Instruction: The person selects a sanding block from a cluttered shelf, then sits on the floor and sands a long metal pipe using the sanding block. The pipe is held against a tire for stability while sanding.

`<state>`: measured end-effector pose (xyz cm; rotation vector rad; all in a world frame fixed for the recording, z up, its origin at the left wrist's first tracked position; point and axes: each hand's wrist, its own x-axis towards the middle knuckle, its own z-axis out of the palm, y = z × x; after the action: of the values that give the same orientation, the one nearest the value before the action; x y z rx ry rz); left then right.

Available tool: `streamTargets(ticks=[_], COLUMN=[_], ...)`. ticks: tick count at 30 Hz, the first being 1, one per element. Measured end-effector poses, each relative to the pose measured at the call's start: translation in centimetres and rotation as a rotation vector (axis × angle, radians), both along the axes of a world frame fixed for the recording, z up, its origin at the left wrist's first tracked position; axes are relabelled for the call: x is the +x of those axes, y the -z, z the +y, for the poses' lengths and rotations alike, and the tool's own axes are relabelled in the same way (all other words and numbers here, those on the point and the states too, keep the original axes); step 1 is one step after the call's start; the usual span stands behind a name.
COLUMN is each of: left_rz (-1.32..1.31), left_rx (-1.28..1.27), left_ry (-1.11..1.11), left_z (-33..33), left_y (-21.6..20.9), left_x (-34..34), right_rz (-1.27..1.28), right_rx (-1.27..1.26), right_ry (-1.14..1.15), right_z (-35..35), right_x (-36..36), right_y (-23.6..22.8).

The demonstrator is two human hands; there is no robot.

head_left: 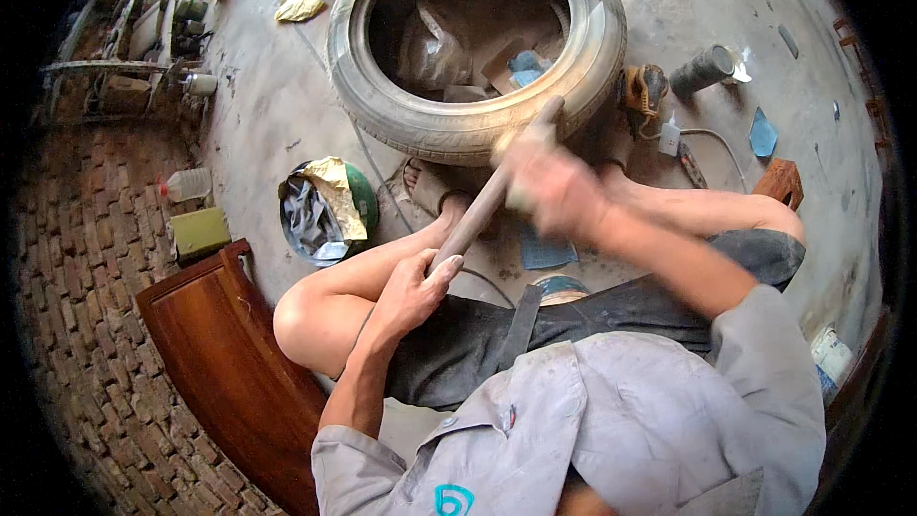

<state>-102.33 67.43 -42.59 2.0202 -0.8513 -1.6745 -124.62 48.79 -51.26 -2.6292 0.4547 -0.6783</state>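
A long, round brownish-grey wooden stick (473, 218) slants up from my lap, its far end resting at the near rim of a dusty tyre (468, 122). My left hand (416, 289) is closed round the stick's near end. Farther up, my right hand (552, 182) is smeared by motion, its fingers curled about the stick. A pale yellowish patch shows at those fingers; I cannot make out what it is. Inside the tyre lie a clear plastic bag (435, 55) and some blue scraps (527, 67).
Left of my foot stands a round green tub (361, 199) with dark cloth and yellowish sheet. A brown wooden panel (229, 363) lies at the left. Right of the tyre are an orange-brown power tool (646, 88), a grey cylinder (705, 73), a white power strip (669, 139) and a wooden block (781, 182).
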Motion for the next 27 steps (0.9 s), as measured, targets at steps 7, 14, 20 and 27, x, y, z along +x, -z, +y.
streamTargets(ticks=[7, 14, 20, 27], left_rz=[-0.213, 0.009, 0.149, 0.005], left_rx=[-0.137, 0.023, 0.090, 0.048], left_ry=[0.125, 0.004, -0.162, -0.029], left_z=[0.0, -1.1, -0.8, -1.4], left_y=[0.4, -1.1, -1.0, -0.7], left_x=[-0.3, -1.0, -0.7, -0.6], right_rz=[-0.159, 0.086, -0.130, 0.063], right_rx=[0.181, 0.024, 0.164, 0.047], right_ry=[0.076, 0.144, -0.066, 0.089], right_z=[7.0, -5.5, 7.7, -1.9], right_x=[2.6, -1.9, 2.8, 1.3], right_y=[-1.3, 2.2, -1.8, 2.4])
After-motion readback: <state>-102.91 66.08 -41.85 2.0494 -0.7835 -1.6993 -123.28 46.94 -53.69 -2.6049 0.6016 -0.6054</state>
